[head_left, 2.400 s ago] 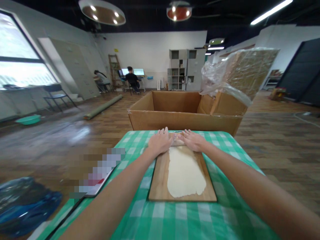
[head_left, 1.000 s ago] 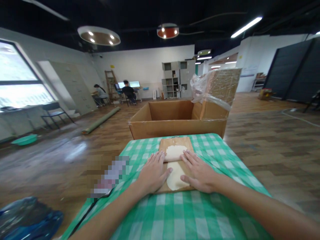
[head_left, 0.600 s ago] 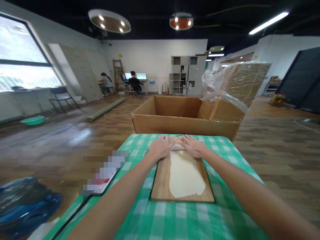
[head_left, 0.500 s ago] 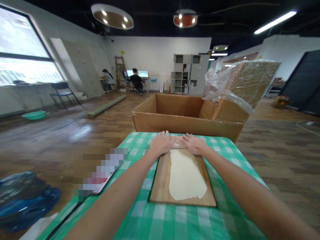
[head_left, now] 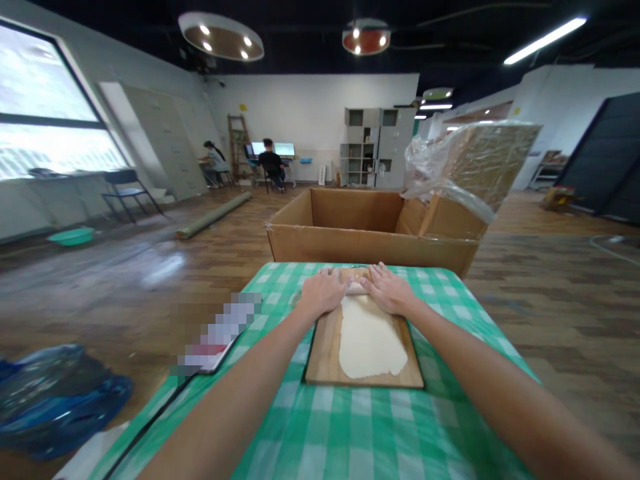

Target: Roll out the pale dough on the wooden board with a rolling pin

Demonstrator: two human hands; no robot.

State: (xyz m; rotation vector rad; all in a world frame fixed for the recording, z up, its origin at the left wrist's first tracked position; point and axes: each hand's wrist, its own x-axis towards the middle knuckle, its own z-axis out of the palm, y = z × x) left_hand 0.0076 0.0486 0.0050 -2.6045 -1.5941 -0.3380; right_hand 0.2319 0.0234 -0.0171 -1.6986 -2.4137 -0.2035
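A flattened sheet of pale dough (head_left: 373,340) lies on a wooden board (head_left: 324,353), stretching from the pin toward the board's near edge. Across its far end is a pale rolling pin (head_left: 357,288), mostly covered by my hands. On the pin's left end rests my left hand (head_left: 324,292), thumb pointing inward. My right hand (head_left: 387,290) presses the right end the same way, its fingers reaching forward over it. Only a short stretch of the pin shows between the two thumbs.
A green checked cloth (head_left: 340,433) covers the table. A blurred-out flat object (head_left: 225,337) with a black strap lies at the left edge. Beyond the table stands a large open cardboard box (head_left: 370,247). Blue plastic bags (head_left: 65,407) are at lower left; two people sit far back.
The view has shifted slightly, so the board and dough look shorter and their near edges sit higher. Both hands stay on the rolling pin at the far end of the dough.
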